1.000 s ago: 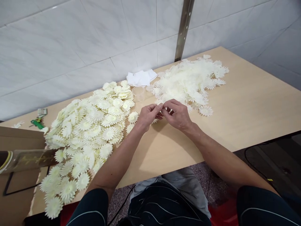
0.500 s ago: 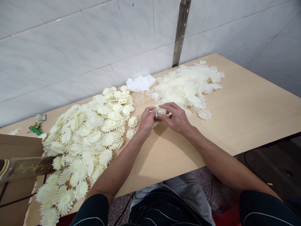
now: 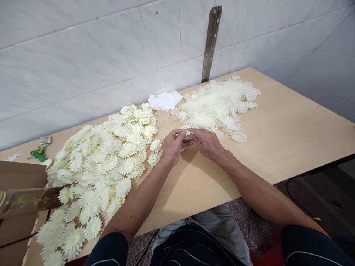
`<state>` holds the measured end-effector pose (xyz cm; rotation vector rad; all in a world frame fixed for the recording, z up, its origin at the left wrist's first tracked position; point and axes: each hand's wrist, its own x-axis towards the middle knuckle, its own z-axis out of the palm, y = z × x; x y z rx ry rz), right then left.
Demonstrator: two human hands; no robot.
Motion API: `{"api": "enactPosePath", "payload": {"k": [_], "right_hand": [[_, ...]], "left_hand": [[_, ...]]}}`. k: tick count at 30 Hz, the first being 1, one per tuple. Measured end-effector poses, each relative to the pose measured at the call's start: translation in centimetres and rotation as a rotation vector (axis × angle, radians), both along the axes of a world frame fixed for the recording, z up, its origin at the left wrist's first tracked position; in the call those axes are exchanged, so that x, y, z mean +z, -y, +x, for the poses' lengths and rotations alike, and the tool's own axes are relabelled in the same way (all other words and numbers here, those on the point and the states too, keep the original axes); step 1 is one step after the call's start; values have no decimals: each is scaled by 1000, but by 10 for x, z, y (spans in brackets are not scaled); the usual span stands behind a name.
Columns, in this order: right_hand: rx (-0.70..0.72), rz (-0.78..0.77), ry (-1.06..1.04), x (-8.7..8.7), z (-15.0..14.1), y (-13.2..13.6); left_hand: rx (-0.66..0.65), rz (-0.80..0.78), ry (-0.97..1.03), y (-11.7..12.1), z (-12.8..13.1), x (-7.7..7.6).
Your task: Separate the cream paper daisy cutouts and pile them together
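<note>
With our left hand we grasp a small pale flower between thumb and fingers. Our right hand closes on it from the other side, its fingertips at the petals. The flower is partly covered by our fingers, and we hold it above the table, between the near edge and the far edge by the wall.

To our left we have a big heap of cream flowers, spreading from near the far edge down toward the near left part of the table. Two loose flowers lie between that heap and our left hand. A whiter pile lies beyond our right hand, near the far edge and short of the far right corner.

Between the two, by the far edge, we see white papers, with a clear round container just in front. Toward the far left we have a green tool. Nearer to us on that side are a cardboard box and a clear tube lying on its side, its end against the heap.
</note>
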<state>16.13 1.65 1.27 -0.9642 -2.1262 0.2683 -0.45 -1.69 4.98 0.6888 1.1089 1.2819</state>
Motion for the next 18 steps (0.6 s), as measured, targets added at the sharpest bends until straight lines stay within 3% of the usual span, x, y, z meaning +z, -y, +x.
{"api": "enactPosePath", "payload": {"k": [7,12,15,18], "right_hand": [[-85,-60,46,12,1,5],[72,-224,-89,21,-3,9],[31,-237,-204,19,-3,8],[-162,-73,-306,17,-1,8]], "left_hand": [[-71,170,-160,5,-2,2],[-161,134,-92,1,-9,3],[-91,118,-104,-4,-12,0],[53,112,-134,-6,-12,-3]]}}
